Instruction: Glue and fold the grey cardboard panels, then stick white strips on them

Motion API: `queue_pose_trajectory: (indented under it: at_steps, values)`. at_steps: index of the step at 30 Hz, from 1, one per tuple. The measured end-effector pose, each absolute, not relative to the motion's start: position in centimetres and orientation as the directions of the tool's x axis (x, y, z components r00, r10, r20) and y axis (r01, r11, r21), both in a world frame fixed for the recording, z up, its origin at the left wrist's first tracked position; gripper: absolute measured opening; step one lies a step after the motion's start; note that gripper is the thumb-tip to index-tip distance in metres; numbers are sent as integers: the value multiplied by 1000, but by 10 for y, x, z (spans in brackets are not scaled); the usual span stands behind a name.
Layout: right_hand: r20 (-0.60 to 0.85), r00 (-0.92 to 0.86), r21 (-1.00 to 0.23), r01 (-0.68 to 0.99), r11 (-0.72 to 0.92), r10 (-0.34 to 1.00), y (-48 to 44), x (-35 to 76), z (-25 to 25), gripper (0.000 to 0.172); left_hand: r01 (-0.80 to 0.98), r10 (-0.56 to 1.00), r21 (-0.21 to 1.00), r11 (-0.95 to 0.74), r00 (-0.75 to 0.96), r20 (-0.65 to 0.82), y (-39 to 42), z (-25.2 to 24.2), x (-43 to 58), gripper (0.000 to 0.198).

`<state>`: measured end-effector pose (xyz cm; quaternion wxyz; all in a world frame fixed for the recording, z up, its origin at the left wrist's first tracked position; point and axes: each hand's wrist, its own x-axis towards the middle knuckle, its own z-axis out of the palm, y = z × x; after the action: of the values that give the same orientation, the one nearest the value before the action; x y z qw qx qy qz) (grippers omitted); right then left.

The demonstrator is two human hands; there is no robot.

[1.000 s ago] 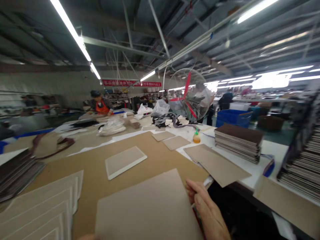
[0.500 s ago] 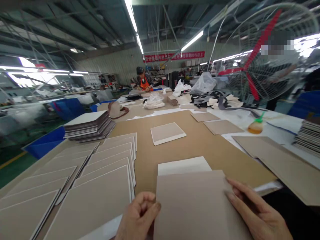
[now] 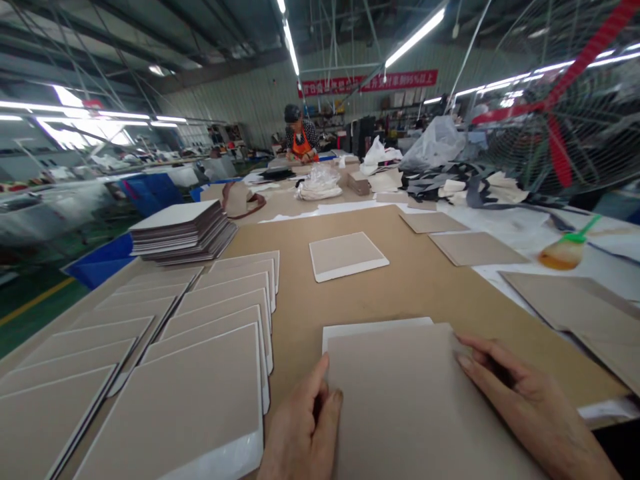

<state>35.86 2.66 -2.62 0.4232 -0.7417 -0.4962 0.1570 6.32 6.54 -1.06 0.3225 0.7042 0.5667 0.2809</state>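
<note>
A beige rectangular fabric sheet [image 3: 400, 400] lies before me over a white-edged panel [image 3: 375, 327], whose white strip shows along the far side. My left hand [image 3: 307, 427] is closed at the sheet's left edge, thumb and index finger against it. At the far right corner, my right hand [image 3: 525, 393] pinches the right edge between thumb and fingers. To the left of my hands lie overlapping beige panels with white borders [image 3: 195, 393]. Beyond the sheet rests a single beige panel with a white border [image 3: 347, 255].
At the far left stands a stack of boards [image 3: 183, 230]. Flat beige pieces [image 3: 475, 248] lie on the right, near a bottle of amber liquid with a green spout [image 3: 563, 253]. Dark fabric scraps [image 3: 450, 183] and a large fan [image 3: 550, 107] are behind. A co-worker [image 3: 301, 137] is at the far end.
The beige sheet has shifted away from me over the white-edged panel, so less white shows beyond it. My left hand has moved forward along its edge. The camera view has turned slightly.
</note>
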Motion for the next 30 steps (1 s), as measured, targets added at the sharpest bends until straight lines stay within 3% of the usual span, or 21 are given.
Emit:
queue_pose_trajectory:
  at_steps: [4, 11, 19, 30]
  values:
    - [80, 423, -804, 562, -192, 903, 45, 363, -41, 49, 685, 977, 704, -188, 206, 61, 80, -16, 66, 39]
    - [31, 433, -798, 554, -239, 901, 54, 355, -36, 51, 756, 980, 625, -193, 181, 83, 88, -29, 68, 41]
    - [109, 420, -786, 591, -181, 901, 55, 366, -58, 42, 794, 979, 576, -193, 192, 63, 96, -35, 68, 41]
    - [199, 401, -767, 632, -112, 894, 55, 364, -58, 34, 796, 956, 530, -292, 236, 172, 96, -45, 60, 39]
